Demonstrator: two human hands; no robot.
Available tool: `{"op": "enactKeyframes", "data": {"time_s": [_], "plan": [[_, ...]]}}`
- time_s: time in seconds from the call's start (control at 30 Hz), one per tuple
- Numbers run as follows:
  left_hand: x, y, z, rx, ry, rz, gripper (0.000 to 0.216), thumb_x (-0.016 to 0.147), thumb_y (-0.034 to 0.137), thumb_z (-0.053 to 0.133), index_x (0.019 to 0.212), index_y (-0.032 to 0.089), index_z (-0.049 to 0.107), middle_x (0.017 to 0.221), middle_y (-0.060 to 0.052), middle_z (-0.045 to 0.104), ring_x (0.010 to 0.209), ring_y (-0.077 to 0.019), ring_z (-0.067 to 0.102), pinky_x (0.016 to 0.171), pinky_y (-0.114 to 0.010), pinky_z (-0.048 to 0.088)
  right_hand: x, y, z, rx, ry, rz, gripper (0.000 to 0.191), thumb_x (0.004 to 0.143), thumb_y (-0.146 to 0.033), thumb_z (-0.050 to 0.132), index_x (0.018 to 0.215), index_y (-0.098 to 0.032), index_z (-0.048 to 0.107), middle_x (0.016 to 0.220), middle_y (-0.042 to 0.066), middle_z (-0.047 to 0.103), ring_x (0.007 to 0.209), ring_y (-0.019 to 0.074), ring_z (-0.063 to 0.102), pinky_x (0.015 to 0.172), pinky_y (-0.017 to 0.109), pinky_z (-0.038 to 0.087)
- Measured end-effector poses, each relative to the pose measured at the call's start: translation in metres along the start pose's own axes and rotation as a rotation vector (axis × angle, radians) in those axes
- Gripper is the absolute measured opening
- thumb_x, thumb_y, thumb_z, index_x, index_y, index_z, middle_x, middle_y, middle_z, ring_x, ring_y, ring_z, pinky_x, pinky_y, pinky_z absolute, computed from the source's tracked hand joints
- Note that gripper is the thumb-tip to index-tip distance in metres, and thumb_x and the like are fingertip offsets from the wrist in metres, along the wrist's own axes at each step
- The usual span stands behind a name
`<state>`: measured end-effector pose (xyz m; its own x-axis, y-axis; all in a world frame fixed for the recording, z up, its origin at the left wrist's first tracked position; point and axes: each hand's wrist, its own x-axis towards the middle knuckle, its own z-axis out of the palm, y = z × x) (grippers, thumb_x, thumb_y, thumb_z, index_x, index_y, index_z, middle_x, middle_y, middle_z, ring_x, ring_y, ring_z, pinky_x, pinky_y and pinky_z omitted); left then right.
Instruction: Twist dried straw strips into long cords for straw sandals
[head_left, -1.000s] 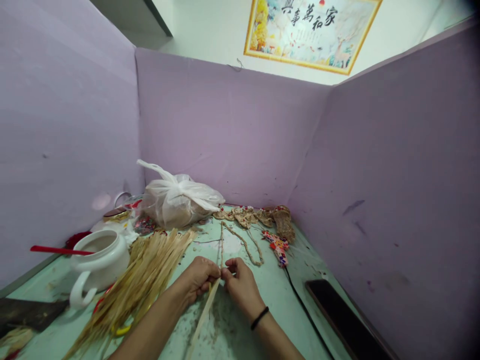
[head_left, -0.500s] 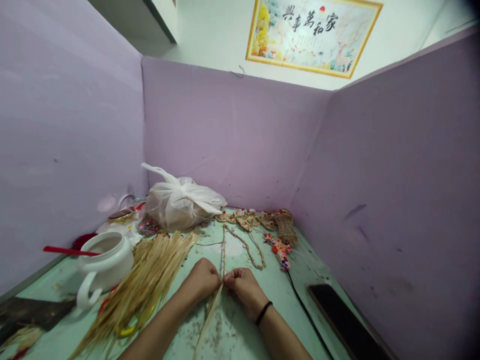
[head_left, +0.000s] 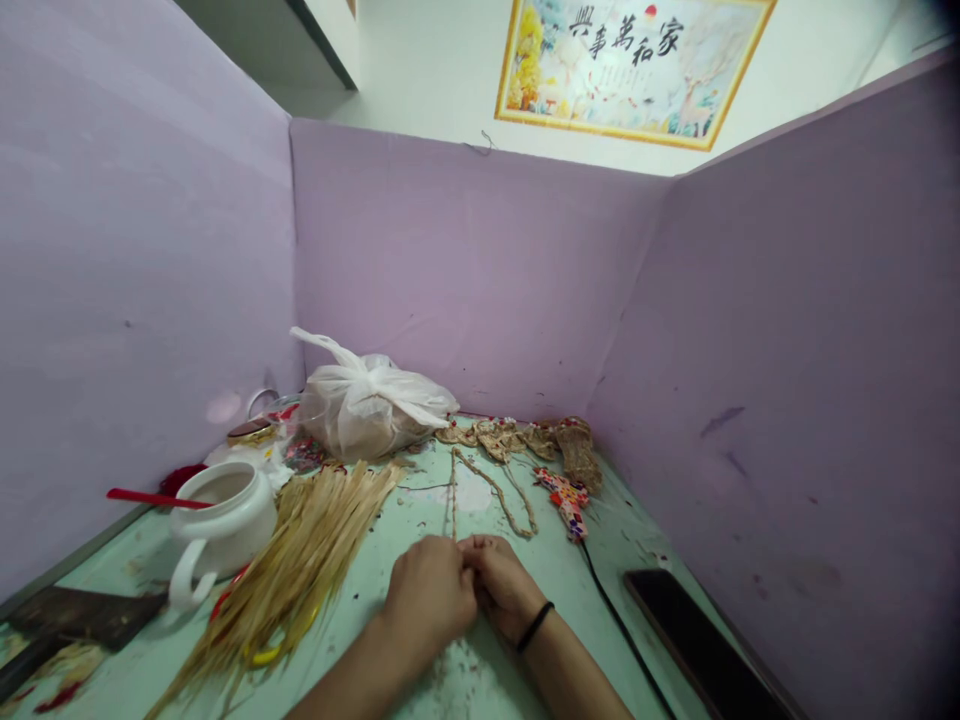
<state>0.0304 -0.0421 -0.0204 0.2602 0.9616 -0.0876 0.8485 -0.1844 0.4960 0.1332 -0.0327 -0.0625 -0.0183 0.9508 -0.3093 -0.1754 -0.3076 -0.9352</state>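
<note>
Plainly, both hands meet above the table (head_left: pixel 360 640), the left hand (head_left: pixel 433 590) touching the right hand (head_left: pixel 501 585). The braided cord (head_left: pixel 453 500) begins at their meeting point, runs straight away from them, then bends and loops back to lie just beyond the right hand. The right hand has its thumb and fingers pinched together on the cord's near end; the left is curled inward, back uppermost (its fingertips are hidden, so I cannot tell how tightly it closes or what it grips). Left of the left hand lies a bundle of straw strips (head_left: pixel 315 545), with a white pot (head_left: pixel 229 525) farther out. Right of the right hand lies a dark phone (head_left: pixel 697 640).
</note>
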Motion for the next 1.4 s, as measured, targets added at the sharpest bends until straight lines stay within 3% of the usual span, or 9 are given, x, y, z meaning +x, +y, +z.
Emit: {"op": "enactKeyframes", "data": {"time_s": [0.1,0.2,0.33,0.5,0.63,0.83,1.07,1.23,1.4], "plan": [[0.021,-0.016,-0.005,-0.232,0.138,-0.059,0.026,0.068,0.031,0.047,0.055,0.012,0.058,0.053,-0.005,0.056,0.054,-0.0138,0.052,0.051,-0.022,0.033,0.001,-0.001,-0.002,-0.031,-0.029,-0.016,0.009,0.049,-0.014,0.048,0.041,-0.015,0.045,0.031,-0.007,0.031,0.032,0.0033,0.020,0.038,0.022,0.011],[0.030,-0.021,-0.003,-0.566,-0.021,-0.198,0.020,0.067,0.024,0.044,0.057,0.012,0.056,0.039,0.001,0.047,0.033,-0.0092,0.040,0.038,-0.021,0.026,0.002,-0.002,-0.003,-0.048,-0.077,-0.048,0.010,0.051,-0.018,0.049,0.042,-0.015,0.047,0.030,-0.007,0.032,0.032,0.0032,0.022,0.038,0.021,0.014],[0.025,-0.015,-0.001,-0.775,-0.266,-0.264,0.016,0.062,0.017,0.043,0.048,0.012,0.050,0.038,0.000,0.046,0.028,-0.0067,0.034,0.032,-0.019,0.020,0.005,0.001,-0.003,-0.015,-0.154,-0.131,0.008,0.050,-0.017,0.049,0.043,-0.014,0.047,0.036,-0.002,0.045,0.039,0.0067,0.039,0.044,0.021,0.027],[0.029,-0.020,0.001,-0.657,-0.264,-0.290,0.014,0.055,0.014,0.044,0.042,0.014,0.046,0.029,0.004,0.036,0.025,-0.0061,0.026,0.031,-0.020,0.017,0.015,0.009,-0.010,-0.373,0.009,-0.232,0.004,0.053,-0.011,0.048,0.052,-0.013,0.052,0.048,0.000,0.053,0.047,0.0081,0.043,0.047,0.020,0.028],[0.038,-0.027,0.014,-0.629,-0.186,-0.177,0.012,0.051,0.011,0.043,0.039,0.015,0.042,0.030,0.006,0.029,0.030,-0.0045,0.022,0.035,-0.021,0.013,0.007,0.006,-0.012,-0.776,0.128,-0.352,0.012,0.058,-0.010,0.047,0.060,-0.013,0.058,0.056,0.003,0.060,0.054,0.0104,0.049,0.049,0.020,0.029],[0.044,-0.033,0.031,-0.483,-0.064,-0.055,0.018,0.049,0.012,0.047,0.036,0.015,0.034,0.036,0.007,0.018,0.040,-0.0041,0.017,0.041,-0.022,0.010,-0.013,-0.006,-0.004,-1.078,0.286,-0.388,0.019,0.058,-0.009,0.047,0.060,-0.014,0.065,0.064,0.011,0.066,0.060,0.0170,0.055,0.052,0.025,0.027],[0.036,-0.023,0.026,-0.606,-0.078,-0.165,0.019,0.051,0.011,0.041,0.035,0.017,0.031,0.031,0.006,0.021,0.033,-0.0048,0.019,0.038,-0.022,0.011,-0.020,-0.012,0.004,-1.055,0.321,-0.230,0.014,0.056,-0.012,0.052,0.049,-0.015,0.063,0.056,0.012,0.065,0.051,0.0153,0.051,0.047,0.026,0.022],[0.027,-0.014,0.013,-0.725,-0.117,-0.304,0.023,0.055,0.010,0.037,0.034,0.018,0.031,0.027,0.004,0.027,0.028,-0.0072,0.025,0.035,-0.022,0.015,-0.025,-0.008,0.013,-1.111,0.317,-0.288,0.016,0.060,-0.017,0.051,0.053,-0.017,0.066,0.059,0.012,0.065,0.052,0.0168,0.052,0.047,0.028,0.019],[0.030,-0.019,0.010,-0.653,-0.147,-0.218,0.021,0.053,0.007,0.040,0.035,0.016,0.033,0.028,0.006,0.023,0.029,-0.0049,0.021,0.036,-0.021,0.013,-0.024,-0.011,0.010,-1.034,0.220,-0.240,0.013,0.059,-0.019,0.054,0.050,-0.017,0.063,0.050,0.005,0.060,0.048,0.0131,0.046,0.046,0.026,0.020]]}}
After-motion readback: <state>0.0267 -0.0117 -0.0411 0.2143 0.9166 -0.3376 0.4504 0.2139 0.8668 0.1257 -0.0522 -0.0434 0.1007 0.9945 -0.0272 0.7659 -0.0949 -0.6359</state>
